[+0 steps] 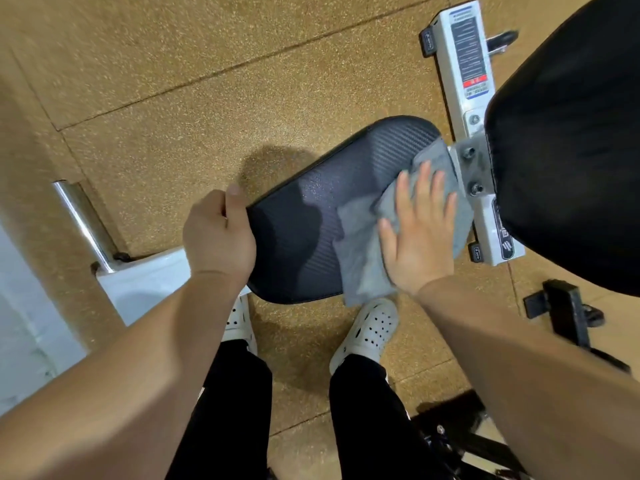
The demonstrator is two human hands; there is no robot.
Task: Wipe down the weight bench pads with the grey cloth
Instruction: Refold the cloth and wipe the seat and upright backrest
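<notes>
Speckled tan floor (pixel 207 98) fills the view; a white bench frame (pixel 465 74) carries a large black back pad (pixel 571 150) at right and a smaller seat pad (pixel 311 216) at centre. Grey cloth (pixel 363 254) lies on the seat pad's right part, under the flat, spread right hand (pixel 420 233). Left hand (pixel 218 233) has its grip closed on the pad's left edge.
</notes>
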